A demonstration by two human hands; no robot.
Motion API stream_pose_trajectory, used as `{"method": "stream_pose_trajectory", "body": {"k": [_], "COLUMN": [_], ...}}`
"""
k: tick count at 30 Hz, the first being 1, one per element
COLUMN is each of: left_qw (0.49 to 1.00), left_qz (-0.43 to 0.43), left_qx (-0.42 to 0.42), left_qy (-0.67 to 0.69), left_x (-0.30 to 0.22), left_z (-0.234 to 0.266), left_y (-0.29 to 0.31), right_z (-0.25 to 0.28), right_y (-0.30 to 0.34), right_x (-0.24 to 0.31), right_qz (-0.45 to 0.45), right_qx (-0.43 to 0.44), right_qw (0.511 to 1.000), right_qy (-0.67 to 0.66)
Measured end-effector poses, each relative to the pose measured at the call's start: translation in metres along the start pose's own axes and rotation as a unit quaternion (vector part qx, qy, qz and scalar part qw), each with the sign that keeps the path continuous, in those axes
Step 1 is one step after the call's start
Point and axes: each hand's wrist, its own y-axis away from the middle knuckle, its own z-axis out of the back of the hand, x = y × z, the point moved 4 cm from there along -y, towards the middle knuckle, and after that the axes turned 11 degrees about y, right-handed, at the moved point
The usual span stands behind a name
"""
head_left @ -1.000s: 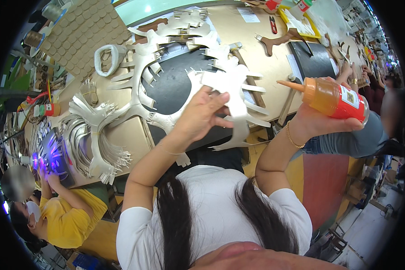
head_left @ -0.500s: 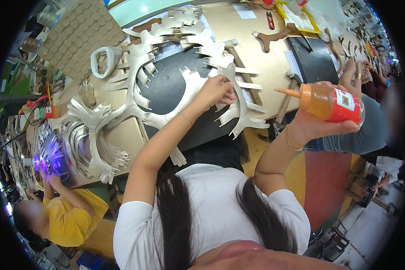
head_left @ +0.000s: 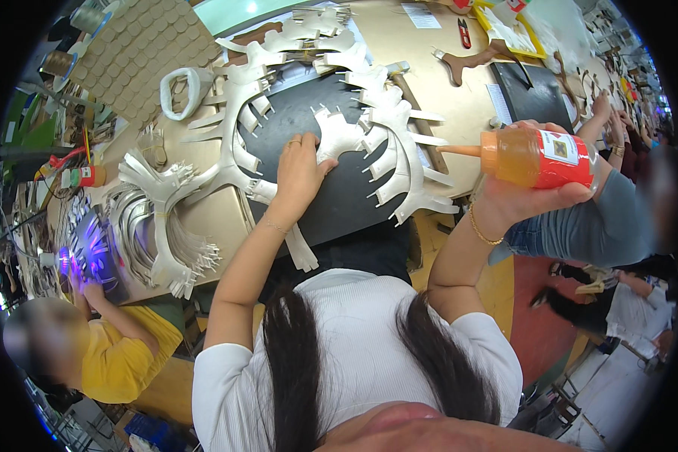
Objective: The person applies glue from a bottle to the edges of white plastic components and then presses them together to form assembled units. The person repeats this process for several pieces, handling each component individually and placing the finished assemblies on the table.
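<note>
My right hand [head_left: 512, 197] is wrapped round a squeeze bottle [head_left: 541, 160] of amber liquid, likely glue. The bottle lies nearly level, its long orange nozzle pointing left over the bench. My left hand [head_left: 301, 173] rests over a white branching leather-like strap piece [head_left: 340, 132] on the black mat [head_left: 282, 109]. Thumb and fingers lie on either side of the piece's middle, gripping it, and the hand covers part of it. Similar white strap pieces [head_left: 390, 113] overlap in a ring around the mat, with small pegs or tabs along their ends.
Bundled white straps [head_left: 162, 226] are stacked at the left. Behind them are a white ring-shaped roll [head_left: 181, 94] and a board of round discs [head_left: 147, 56]. A brown strap piece [head_left: 471, 60], red snips [head_left: 464, 34] and a yellow tray [head_left: 531, 47] lie far right. Co-workers sit on both sides.
My left hand has moved left, from the right-hand strap pieces onto the middle piece. The bottle has shifted slightly left, its nozzle nearer the straps. One more strap shows in the right-hand overlap.
</note>
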Motion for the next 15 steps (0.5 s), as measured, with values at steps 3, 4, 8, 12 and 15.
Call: {"method": "stream_pose_trajectory", "body": {"k": [3, 4, 8, 12, 15], "left_qw": [0.997, 0.995, 0.994, 0.999, 0.999], "left_qz": [0.071, 0.089, 0.099, 0.000, -0.019], "left_qx": [0.034, 0.040, 0.037, -0.020, -0.036], "left_qy": [0.020, 0.020, -0.001, -0.037, -0.015], "left_x": [0.009, 0.011, 0.015, 0.012, 0.017], "left_z": [-0.001, 0.001, 0.011, 0.014, 0.011], "left_y": [0.004, 0.005, 0.008, 0.016, 0.014], "right_z": [-0.007, -0.007, -0.010, -0.018, -0.029], "right_y": [0.005, 0.006, 0.009, 0.017, 0.024], "right_x": [-0.006, -0.007, -0.014, -0.020, -0.020], "right_qz": [0.013, 0.020, -0.017, -0.059, -0.051], "right_qx": [0.020, 0.016, 0.035, 0.013, 0.018], "right_qw": [1.000, 1.000, 0.999, 0.997, 0.996], "right_qy": [-0.014, 0.018, 0.033, 0.056, 0.067]}}
